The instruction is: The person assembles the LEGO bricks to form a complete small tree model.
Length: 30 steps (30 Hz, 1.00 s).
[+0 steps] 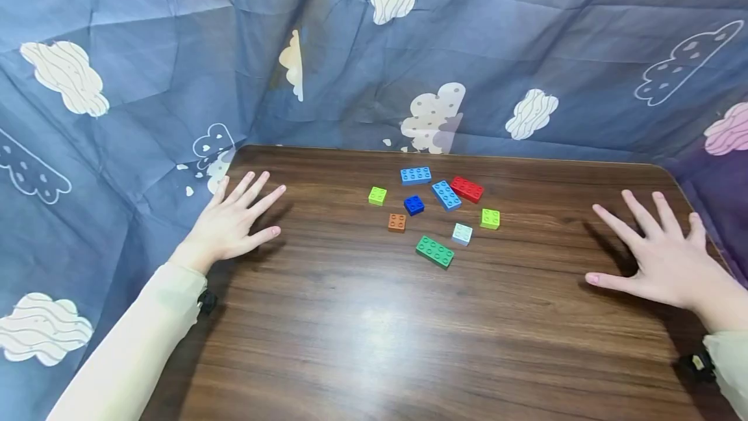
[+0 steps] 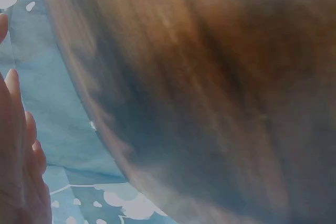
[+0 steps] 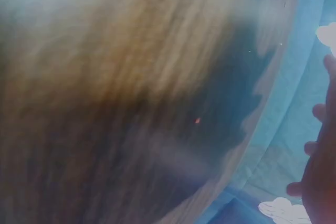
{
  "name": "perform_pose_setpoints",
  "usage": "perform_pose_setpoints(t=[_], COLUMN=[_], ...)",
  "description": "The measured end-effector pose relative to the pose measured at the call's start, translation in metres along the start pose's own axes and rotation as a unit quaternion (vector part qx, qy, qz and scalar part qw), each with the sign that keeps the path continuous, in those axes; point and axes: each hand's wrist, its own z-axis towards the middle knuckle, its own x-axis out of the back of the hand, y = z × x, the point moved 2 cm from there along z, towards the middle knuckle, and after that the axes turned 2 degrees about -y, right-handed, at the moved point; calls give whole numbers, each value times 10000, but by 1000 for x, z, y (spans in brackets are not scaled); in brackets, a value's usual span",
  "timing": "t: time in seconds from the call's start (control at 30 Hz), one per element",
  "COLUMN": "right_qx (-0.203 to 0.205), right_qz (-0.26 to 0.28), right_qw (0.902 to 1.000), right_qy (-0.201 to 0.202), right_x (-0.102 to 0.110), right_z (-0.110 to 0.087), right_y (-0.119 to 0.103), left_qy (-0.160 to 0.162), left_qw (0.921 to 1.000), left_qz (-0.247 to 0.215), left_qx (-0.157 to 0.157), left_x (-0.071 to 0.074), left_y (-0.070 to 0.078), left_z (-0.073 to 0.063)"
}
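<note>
Several toy building bricks lie loose on the brown table. At the back are a long blue brick (image 1: 415,175), a second long blue brick (image 1: 447,195) and a red brick (image 1: 467,189). Nearer sit a dark blue brick (image 1: 413,205), an orange-brown brick (image 1: 397,223), a pale blue brick (image 1: 461,234) and a long green brick (image 1: 435,252). One lime brick (image 1: 377,196) is on the left, another lime brick (image 1: 490,218) on the right. My left hand (image 1: 230,219) spreads its fingers over the table's left edge, holding nothing. Far right, my right hand (image 1: 666,255) is likewise spread and holds nothing.
The wood-grain table (image 1: 327,343) has rounded back corners. Blue cloth (image 1: 350,70) printed with clouds hangs behind it and along its sides. Both wrist views show mostly blurred tabletop with hand shadows.
</note>
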Motion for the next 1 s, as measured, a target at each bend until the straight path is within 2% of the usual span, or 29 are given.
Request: perform_pose_setpoints(t=[0.2, 0.4, 0.63, 0.77, 0.87, 1.0], right_qx=[-281, -306, 8, 102, 156, 400], right_qz=[224, 1178, 2494, 2991, 3274, 3695], right_qw=[9992, 9926, 9661, 9475, 9343, 9154], right_qy=[-192, 53, 663, 1130, 1402, 1548], right_x=[5, 15, 24, 22, 18, 9], right_z=[9, 30, 54, 70, 80, 93], right_y=[-8, -41, -85, -114, -138, -163], left_qy=[-123, -262, -174, 261, 524, 530], left_qw=[9997, 9975, 9904, 9865, 9787, 9499], left_qz=[-97, -497, -1232, -1545, -1942, -3051], left_qx=[169, 418, 602, 479, 402, 427], left_x=[3, 9, 20, 24, 21, 11], left_y=[14, 42, 79, 97, 111, 133], left_z=[21, 48, 71, 83, 93, 104])
